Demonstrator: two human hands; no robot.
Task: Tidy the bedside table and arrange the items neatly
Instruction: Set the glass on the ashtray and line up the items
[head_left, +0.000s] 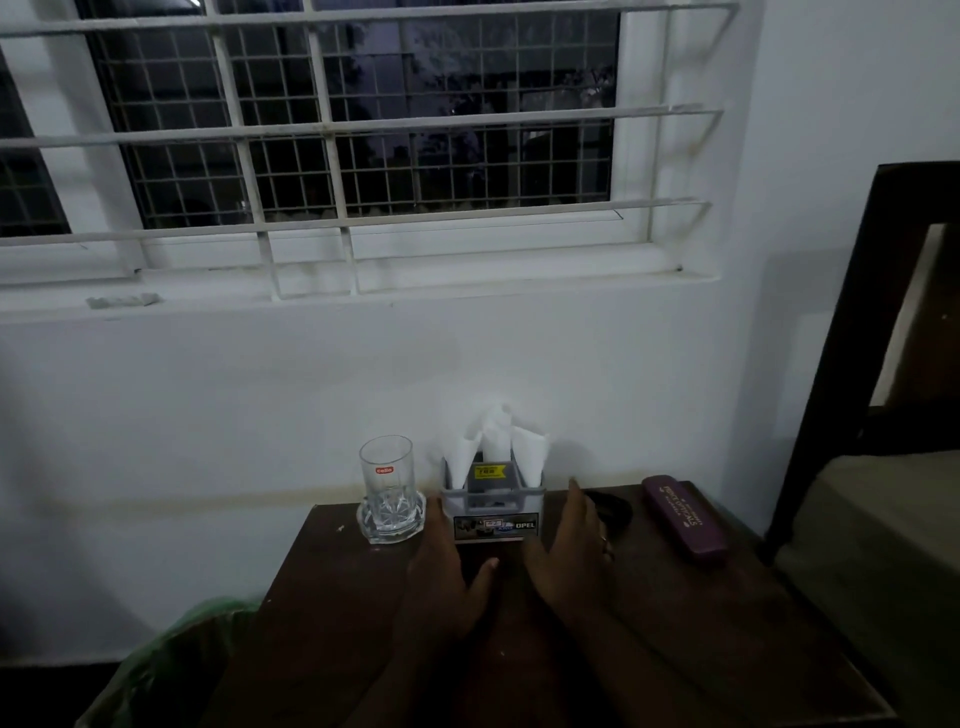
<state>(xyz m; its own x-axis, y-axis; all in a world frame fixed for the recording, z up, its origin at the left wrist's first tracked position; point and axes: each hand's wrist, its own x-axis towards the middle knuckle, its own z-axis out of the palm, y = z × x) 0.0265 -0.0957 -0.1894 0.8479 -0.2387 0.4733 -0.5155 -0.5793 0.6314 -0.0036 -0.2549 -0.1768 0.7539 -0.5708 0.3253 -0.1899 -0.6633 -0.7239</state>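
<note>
Dark wood forms the bedside table (597, 639); at its back edge by the wall stands a grey tissue holder (492, 512), between a clear glass (388, 491) and a purple case (684, 518). Left hand (451, 577) and right hand (569, 551) flank the holder, both spread open with flat palms, gripping nothing. The holder looks light and stiff, likely to slide; best taken by its two side walls. Its paper napkins (496, 441) are soft. A dark object (615, 506) behind the right hand is indistinct in the dim light.
</note>
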